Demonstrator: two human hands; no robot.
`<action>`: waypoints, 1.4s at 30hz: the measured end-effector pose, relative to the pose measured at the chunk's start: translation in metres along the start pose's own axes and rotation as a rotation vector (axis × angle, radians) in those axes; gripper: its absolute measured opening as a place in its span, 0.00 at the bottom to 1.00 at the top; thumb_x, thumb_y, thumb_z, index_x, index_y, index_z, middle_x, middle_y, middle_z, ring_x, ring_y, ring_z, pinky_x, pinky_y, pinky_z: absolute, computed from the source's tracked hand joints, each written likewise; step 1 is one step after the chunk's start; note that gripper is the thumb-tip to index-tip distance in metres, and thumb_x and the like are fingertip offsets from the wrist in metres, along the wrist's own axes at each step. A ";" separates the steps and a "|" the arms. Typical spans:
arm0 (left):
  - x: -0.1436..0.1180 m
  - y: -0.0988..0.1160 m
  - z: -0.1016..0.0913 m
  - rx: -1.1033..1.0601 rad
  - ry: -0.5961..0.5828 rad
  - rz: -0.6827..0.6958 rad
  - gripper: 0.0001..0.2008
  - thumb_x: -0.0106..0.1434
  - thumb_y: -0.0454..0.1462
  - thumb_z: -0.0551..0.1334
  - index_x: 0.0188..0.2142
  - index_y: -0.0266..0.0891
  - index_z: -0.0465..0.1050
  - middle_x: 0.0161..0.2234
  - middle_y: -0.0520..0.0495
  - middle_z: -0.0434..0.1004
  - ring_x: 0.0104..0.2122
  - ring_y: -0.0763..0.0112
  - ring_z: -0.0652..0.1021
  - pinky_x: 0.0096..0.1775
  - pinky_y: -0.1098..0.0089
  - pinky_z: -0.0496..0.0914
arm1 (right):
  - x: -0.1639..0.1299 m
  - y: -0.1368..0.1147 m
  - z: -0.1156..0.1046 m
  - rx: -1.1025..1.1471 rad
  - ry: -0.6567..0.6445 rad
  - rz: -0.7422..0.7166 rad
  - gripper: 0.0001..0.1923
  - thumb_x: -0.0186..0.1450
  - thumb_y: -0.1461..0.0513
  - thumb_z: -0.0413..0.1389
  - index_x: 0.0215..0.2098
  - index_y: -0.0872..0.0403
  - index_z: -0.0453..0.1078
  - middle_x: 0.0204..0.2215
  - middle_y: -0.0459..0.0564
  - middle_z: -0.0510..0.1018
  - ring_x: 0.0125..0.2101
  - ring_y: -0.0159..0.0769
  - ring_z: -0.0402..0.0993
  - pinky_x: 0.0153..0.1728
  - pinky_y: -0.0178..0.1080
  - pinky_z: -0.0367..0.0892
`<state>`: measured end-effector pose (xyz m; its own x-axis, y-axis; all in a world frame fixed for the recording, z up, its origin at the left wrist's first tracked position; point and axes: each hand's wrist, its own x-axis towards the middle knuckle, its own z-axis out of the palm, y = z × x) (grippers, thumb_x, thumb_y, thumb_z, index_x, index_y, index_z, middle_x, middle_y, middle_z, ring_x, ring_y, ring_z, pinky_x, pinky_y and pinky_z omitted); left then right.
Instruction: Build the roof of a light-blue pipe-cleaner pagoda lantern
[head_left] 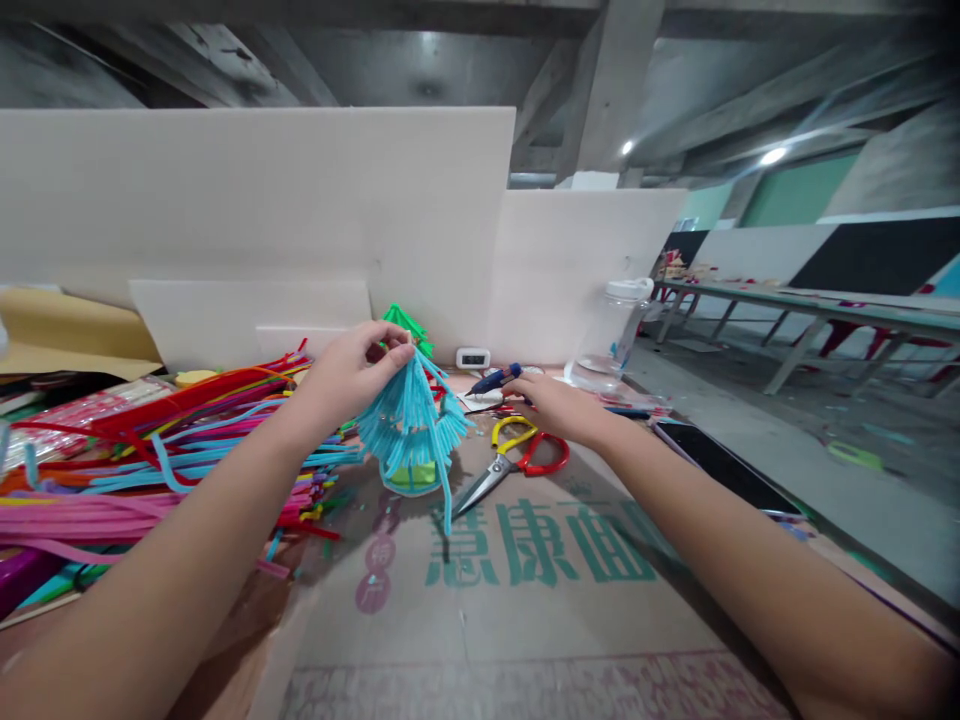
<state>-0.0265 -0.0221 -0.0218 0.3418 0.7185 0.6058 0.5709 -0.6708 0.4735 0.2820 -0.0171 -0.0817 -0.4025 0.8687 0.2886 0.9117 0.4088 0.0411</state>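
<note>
My left hand (pixel 367 365) pinches the pointed top of a light-blue tiered tree of pipe cleaners (pixel 412 420). One long blue strand hangs from it over the board, and a yellow-green patch shows near its base. My right hand (pixel 555 402) is at the back end of a dark blue glue gun (pixel 495 380), its fingers curled around the handle, which is mostly hidden. The nozzle points left over a small white pad (pixel 480 401). Just in front of that hand lie scissors (pixel 514 460) with one yellow and one red handle, blades spread slightly.
Bundles of coloured pipe cleaners (pixel 150 460) cover the left side. Behind the blue tree stands a green one (pixel 409 325), with a small white clock (pixel 473 357) nearby. A clear water bottle (pixel 607 335) and a phone (pixel 724 465) are on the right. White panels (pixel 255 200) rise behind.
</note>
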 end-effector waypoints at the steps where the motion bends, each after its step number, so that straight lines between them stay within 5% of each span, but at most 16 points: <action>1: 0.000 0.001 0.000 0.008 -0.009 0.002 0.19 0.65 0.50 0.57 0.44 0.39 0.73 0.40 0.44 0.79 0.39 0.61 0.78 0.41 0.64 0.70 | 0.000 -0.001 0.000 -0.005 -0.003 -0.002 0.15 0.69 0.64 0.51 0.53 0.55 0.71 0.51 0.57 0.77 0.50 0.44 0.73 0.49 0.41 0.65; 9: -0.001 0.000 -0.003 0.087 -0.094 0.030 0.23 0.62 0.50 0.60 0.50 0.38 0.73 0.49 0.42 0.78 0.46 0.57 0.77 0.49 0.60 0.69 | 0.000 -0.002 0.001 -0.036 -0.047 0.008 0.16 0.70 0.61 0.50 0.54 0.55 0.70 0.50 0.57 0.77 0.47 0.44 0.75 0.44 0.39 0.66; 18: 0.000 0.000 -0.001 0.073 -0.085 0.064 0.22 0.63 0.50 0.59 0.49 0.37 0.74 0.47 0.42 0.79 0.46 0.56 0.78 0.49 0.60 0.69 | -0.001 -0.001 0.004 -0.035 -0.074 0.024 0.16 0.70 0.60 0.51 0.53 0.53 0.71 0.49 0.56 0.78 0.45 0.45 0.76 0.39 0.39 0.66; 27: 0.000 0.003 -0.006 -0.031 -0.145 0.023 0.24 0.64 0.52 0.57 0.50 0.39 0.76 0.47 0.43 0.80 0.46 0.57 0.78 0.49 0.60 0.71 | 0.000 -0.018 -0.014 0.074 0.042 0.001 0.12 0.70 0.61 0.51 0.49 0.53 0.71 0.42 0.51 0.80 0.39 0.37 0.75 0.35 0.35 0.63; 33: -0.006 0.016 -0.010 -0.005 -0.203 0.040 0.24 0.62 0.50 0.61 0.55 0.44 0.73 0.55 0.45 0.74 0.54 0.57 0.74 0.53 0.59 0.69 | -0.006 -0.060 -0.038 0.063 0.281 -0.218 0.07 0.69 0.65 0.50 0.37 0.56 0.70 0.34 0.53 0.77 0.36 0.37 0.70 0.36 0.36 0.60; 42: -0.008 0.024 -0.007 0.066 -0.198 0.146 0.19 0.62 0.45 0.61 0.51 0.42 0.74 0.50 0.45 0.77 0.50 0.60 0.75 0.51 0.61 0.68 | -0.012 -0.076 -0.046 -0.008 0.289 -0.368 0.09 0.71 0.63 0.49 0.39 0.56 0.71 0.33 0.52 0.77 0.36 0.38 0.70 0.37 0.38 0.59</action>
<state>-0.0206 -0.0448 -0.0108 0.5600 0.6413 0.5246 0.5498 -0.7613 0.3438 0.2209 -0.0714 -0.0445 -0.6610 0.5522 0.5081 0.7136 0.6721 0.1978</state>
